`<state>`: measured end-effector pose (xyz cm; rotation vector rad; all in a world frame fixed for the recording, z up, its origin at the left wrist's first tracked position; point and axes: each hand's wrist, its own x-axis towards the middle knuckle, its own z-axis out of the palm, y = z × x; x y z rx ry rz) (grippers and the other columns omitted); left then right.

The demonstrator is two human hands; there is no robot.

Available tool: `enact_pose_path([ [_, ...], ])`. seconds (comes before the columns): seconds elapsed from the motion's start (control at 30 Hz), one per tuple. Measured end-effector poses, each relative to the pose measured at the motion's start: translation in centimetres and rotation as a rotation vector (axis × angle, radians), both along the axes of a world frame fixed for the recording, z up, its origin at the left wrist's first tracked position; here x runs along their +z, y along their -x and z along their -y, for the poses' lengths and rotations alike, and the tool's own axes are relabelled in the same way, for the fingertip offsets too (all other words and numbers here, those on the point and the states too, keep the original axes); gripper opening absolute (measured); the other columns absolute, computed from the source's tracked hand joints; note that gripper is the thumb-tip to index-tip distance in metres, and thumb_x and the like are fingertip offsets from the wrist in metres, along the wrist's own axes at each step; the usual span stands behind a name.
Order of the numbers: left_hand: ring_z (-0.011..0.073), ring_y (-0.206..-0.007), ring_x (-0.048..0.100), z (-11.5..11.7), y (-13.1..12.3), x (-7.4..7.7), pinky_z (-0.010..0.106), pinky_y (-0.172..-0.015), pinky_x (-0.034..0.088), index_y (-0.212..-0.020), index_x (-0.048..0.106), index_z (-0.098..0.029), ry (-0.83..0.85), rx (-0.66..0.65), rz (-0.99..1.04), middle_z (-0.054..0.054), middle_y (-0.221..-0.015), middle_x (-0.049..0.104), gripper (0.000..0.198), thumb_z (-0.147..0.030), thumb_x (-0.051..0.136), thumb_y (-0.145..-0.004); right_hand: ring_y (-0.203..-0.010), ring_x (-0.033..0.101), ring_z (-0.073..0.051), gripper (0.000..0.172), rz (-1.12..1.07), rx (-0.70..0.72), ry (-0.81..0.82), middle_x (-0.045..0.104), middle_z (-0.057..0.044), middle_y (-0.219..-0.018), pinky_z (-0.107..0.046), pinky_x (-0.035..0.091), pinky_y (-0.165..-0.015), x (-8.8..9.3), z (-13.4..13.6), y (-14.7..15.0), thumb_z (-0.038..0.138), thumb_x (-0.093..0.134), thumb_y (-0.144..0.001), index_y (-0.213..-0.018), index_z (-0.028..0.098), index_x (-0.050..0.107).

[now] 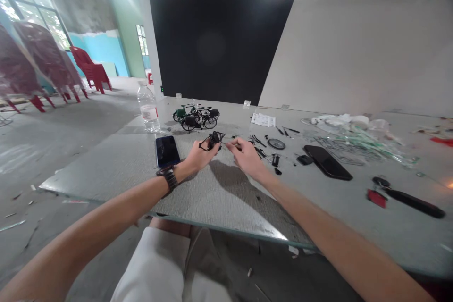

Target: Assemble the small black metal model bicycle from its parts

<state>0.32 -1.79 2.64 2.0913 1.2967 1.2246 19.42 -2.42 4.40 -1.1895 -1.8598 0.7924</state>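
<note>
My left hand (201,155) is shut on a small black model bicycle frame (212,140) and holds it above the table. My right hand (246,156) is close by, its fingertips pinched near the frame's right end. Anything between them is too small to tell. A black smartphone (167,151) lies just left of my left hand. Two assembled model bicycles (194,117) stand beyond my hands. A small model wheel (276,143) and several little black parts (264,151) lie right of my right hand.
The grey tabletop (212,193) has a glassy front edge. On it are a water bottle (148,107), an instruction sheet (263,120), a second phone (327,162), plastic sprues (357,147) and a black-handled tool (414,203). A dark wall panel (219,47) stands behind.
</note>
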Motion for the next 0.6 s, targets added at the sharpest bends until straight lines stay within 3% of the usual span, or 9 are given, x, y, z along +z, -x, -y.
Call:
enact_pose_path([
  [0.1,0.0123,-0.059,0.046,-0.1,0.1,0.0,0.028,-0.065,0.038,-0.069,0.056,-0.018,-0.049,-0.021,-0.080,-0.001,-0.063,0.056,0.029,-0.031,0.053,-0.095,-0.045,0.023,-0.010,0.026,-0.215,0.013,0.343,0.029,0.009,-0.060,-0.027,0.023,-0.047,-0.1,0.0,0.4,0.047,0.057,-0.094,-0.090,0.022,0.056],
  [0.17,0.0125,-0.059,0.045,-0.3,0.1,0.0,0.028,-0.064,0.038,-0.069,0.055,-0.019,-0.043,-0.022,-0.084,-0.001,-0.061,0.055,0.030,-0.033,0.053,-0.095,-0.045,0.025,-0.011,0.023,-0.171,-0.002,0.350,0.029,0.009,-0.059,-0.027,0.023,-0.047,-0.2,-0.1,0.3,0.044,0.053,-0.097,-0.095,0.021,0.056],
  [0.3,0.0140,-0.061,0.050,-0.7,0.1,-0.1,0.028,-0.063,0.042,-0.066,0.056,-0.019,0.045,0.008,0.009,0.002,-0.062,0.059,0.036,-0.039,0.053,-0.095,-0.051,0.042,-0.014,0.021,0.302,0.022,-0.090,0.054,-0.001,-0.069,-0.027,0.029,-0.052,-0.2,-0.6,-0.6,0.035,0.042,-0.101,-0.105,0.019,0.056],
  [0.43,0.0158,-0.064,0.056,-1.1,0.2,-0.4,0.027,-0.061,0.045,-0.070,0.061,-0.018,0.174,-0.014,0.164,0.004,-0.065,0.063,0.035,-0.044,0.056,-0.093,-0.050,0.036,-0.012,0.029,0.823,0.071,-0.547,0.065,-0.010,-0.085,-0.030,0.020,-0.052,0.0,-0.9,-1.6,0.024,0.032,-0.104,-0.109,0.015,0.060],
  [0.53,0.0159,-0.064,0.056,-1.1,0.4,-0.4,0.027,-0.062,0.046,-0.072,0.063,-0.017,0.185,-0.033,0.160,0.004,-0.064,0.062,0.035,-0.045,0.056,-0.092,-0.049,0.035,-0.012,0.031,0.932,0.056,-0.649,0.065,-0.010,-0.082,-0.030,0.017,-0.053,-0.2,-1.0,-1.9,0.022,0.031,-0.105,-0.107,0.015,0.061],
  [0.6,0.0152,-0.063,0.054,-0.8,0.4,-0.2,0.028,-0.064,0.045,-0.068,0.061,-0.018,0.150,-0.034,0.098,0.003,-0.064,0.061,0.036,-0.044,0.055,-0.093,-0.050,0.038,-0.013,0.031,0.837,0.075,-0.604,0.063,-0.008,-0.076,-0.029,0.019,-0.054,-0.4,-0.9,-1.6,0.027,0.032,-0.107,-0.104,0.016,0.060],
])
